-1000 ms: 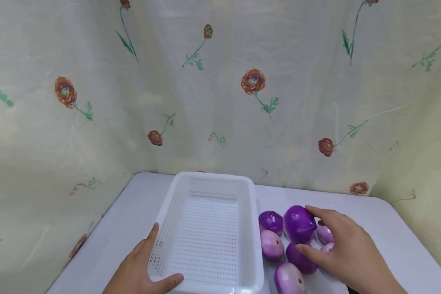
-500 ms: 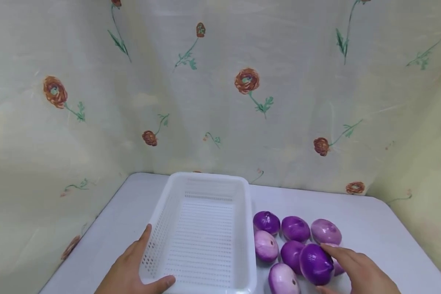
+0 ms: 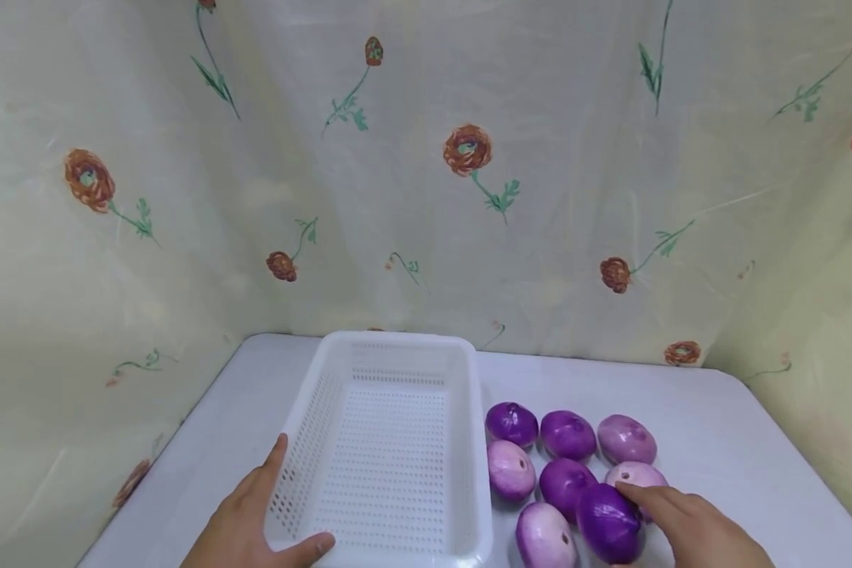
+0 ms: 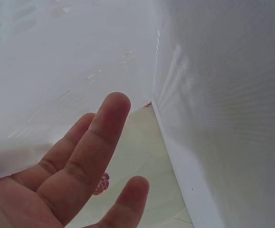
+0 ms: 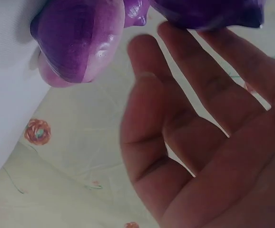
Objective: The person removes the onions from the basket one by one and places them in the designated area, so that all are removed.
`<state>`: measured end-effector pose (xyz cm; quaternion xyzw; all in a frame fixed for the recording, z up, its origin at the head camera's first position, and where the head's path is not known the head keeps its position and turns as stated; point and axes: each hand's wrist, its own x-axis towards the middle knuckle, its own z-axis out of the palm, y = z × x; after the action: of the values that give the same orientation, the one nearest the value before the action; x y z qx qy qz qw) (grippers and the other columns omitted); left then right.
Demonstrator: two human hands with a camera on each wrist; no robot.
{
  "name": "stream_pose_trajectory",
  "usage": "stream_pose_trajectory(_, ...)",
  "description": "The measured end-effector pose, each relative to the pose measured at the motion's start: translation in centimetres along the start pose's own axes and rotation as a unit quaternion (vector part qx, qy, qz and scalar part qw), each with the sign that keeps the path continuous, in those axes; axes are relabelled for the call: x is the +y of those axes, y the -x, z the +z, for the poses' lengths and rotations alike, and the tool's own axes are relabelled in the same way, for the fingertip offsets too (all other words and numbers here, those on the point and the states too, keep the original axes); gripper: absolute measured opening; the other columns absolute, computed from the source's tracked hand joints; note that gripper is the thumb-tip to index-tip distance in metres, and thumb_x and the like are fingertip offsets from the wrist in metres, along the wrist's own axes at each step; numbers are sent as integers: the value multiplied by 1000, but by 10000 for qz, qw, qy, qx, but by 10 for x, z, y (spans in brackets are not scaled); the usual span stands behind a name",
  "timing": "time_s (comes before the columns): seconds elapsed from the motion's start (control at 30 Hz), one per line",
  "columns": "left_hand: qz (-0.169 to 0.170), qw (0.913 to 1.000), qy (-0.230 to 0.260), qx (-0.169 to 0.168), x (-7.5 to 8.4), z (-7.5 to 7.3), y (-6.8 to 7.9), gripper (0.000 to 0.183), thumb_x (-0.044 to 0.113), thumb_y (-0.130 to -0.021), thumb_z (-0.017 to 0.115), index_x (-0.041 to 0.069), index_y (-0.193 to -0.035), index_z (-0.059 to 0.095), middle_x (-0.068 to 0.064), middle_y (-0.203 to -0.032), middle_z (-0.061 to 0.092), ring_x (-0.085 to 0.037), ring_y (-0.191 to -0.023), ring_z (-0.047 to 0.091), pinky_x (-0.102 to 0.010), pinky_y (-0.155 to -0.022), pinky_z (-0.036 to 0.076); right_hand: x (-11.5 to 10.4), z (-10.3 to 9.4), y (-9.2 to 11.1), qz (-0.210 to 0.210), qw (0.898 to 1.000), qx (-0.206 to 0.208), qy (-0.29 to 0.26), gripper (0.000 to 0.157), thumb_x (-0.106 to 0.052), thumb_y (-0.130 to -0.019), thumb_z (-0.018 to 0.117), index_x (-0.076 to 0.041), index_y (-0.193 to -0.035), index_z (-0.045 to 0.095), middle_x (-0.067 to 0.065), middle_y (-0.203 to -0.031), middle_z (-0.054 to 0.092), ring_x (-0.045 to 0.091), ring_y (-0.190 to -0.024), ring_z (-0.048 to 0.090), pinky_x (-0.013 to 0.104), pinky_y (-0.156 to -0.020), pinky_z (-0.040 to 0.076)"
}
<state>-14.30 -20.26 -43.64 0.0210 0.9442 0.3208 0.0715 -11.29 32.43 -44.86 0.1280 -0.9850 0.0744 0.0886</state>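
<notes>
In the head view, my right hand (image 3: pixel 696 528) holds a dark purple onion (image 3: pixel 607 521), index finger on its upper right and thumb low at its near side. The right wrist view shows fingertips right at the underside of a dark onion (image 5: pixel 209 12). Several other purple and pale pink onions lie around it, among them a pale one (image 3: pixel 511 471) close to the basket. A white perforated plastic basket (image 3: pixel 481 473) stands left of them. My left hand (image 3: pixel 237 517) rests at its near left corner, fingers extended along the outer side and thumb over the near rim.
The white table (image 3: pixel 724 442) reaches back to a curtain (image 3: pixel 539 260) printed with orange flowers, which encloses the back and both sides. The rounded table corners show at the far left and far right.
My right hand has brought the dark onion down and toward the near side of the group, uncovering onions behind it. The left hand stays at the basket; the view has shifted slightly.
</notes>
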Motion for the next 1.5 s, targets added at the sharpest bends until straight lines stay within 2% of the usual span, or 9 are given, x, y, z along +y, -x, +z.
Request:
stream_pose_trajectory(0.1,-115,9999,-42,-53,1,-1,-1,136,78,-74,80,18,-172,6,-24,-162,38,-37,-123,58,-69,-94,53,6,0,-2,-157,9989,-442,96,102,-83,-69,78,-14,-143,63,0,-126,68,28,-107,67,51,-81,61)
stream_pose_trajectory(0.37,-136,9999,-85,-54,2,-1,-2,136,80,-74,79,18,-172,6,-23,-164,37,-38,-126,57,-71,-97,51,10,4,-5,-223,9961,-850,45,103,-87,-72,72,-14,-143,63,6,-130,68,31,-106,68,50,-79,61)
stream_pose_trajectory(0.47,-92,9999,-60,-64,1,0,-3,136,79,-75,79,17,-172,7,-23,-163,38,-37,-125,57,-69,-98,51,16,8,-5,-380,9943,-995,-41,100,-86,-75,70,-13,-143,62,7,-130,68,30,-104,69,48,-80,61)
stream_pose_trajectory(0.7,-14,10000,-31,-33,0,1,-2,134,77,-76,80,18,-172,7,-22,-160,41,-33,-118,59,-65,-95,54,24,17,-3,-1039,9929,-563,-112,88,-74,-76,81,-14,-138,63,8,-126,69,26,-100,71,39,-78,61)
stream_pose_trajectory(0.93,-85,9999,-117,-25,-1,0,-1,136,79,-74,79,19,-172,6,-22,-160,42,-32,-116,60,-67,-94,54,23,20,-2,-823,9920,-944,-151,90,-77,-81,75,-13,-142,60,10,-129,68,31,-101,71,41,-77,60)
stream_pose_trajectory(1.27,-63,9999,-86,12,0,1,0,136,79,-74,80,19,-172,7,-22,-159,42,-32,-114,60,-67,-93,55,23,19,-2,-991,9920,-762,-191,89,-75,-79,78,-13,-141,61,8,-127,68,25,-101,71,37,-77,61)
stream_pose_trajectory(1.5,-165,9998,-103,2,0,2,1,138,81,-72,79,24,-172,3,-21,-163,38,-34,-115,59,-71,-92,53,24,19,-3,-1019,9920,-720,-186,89,-74,-79,79,-13,-141,61,8,-129,67,24,-102,71,37,-77,60)
